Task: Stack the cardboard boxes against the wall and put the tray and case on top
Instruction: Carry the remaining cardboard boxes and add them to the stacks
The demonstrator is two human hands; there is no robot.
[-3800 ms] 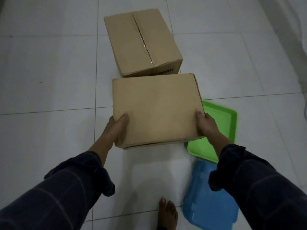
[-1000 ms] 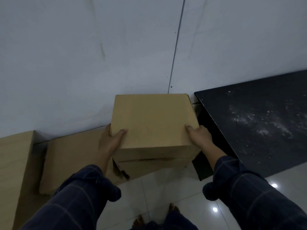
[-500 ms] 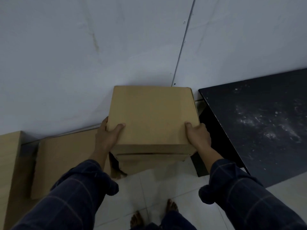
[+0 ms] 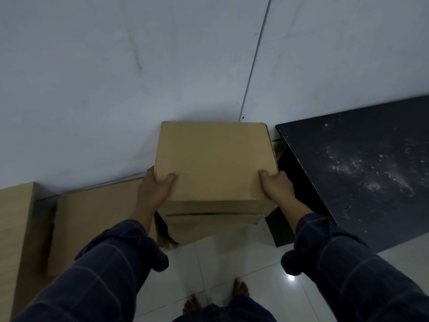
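A plain cardboard box (image 4: 214, 159) sits on top of a lower cardboard box (image 4: 209, 228), its far edge touching the white wall (image 4: 139, 77). My left hand (image 4: 154, 189) grips the upper box's left near corner, thumb on top. My right hand (image 4: 277, 187) holds the right near corner the same way. The lower box has a torn front left corner and is mostly hidden beneath the upper one. The tray and the case are out of sight.
A black speckled table (image 4: 362, 163) stands right beside the boxes on the right. A flat cardboard sheet (image 4: 97, 228) leans against the wall on the left, with a wooden panel (image 4: 14, 240) beyond it. My bare feet (image 4: 240, 289) stand on the white tiled floor.
Since the first frame I carried the box from the open floor to the wall. Over the last second it moved forward and settled on the lower box against the wall.
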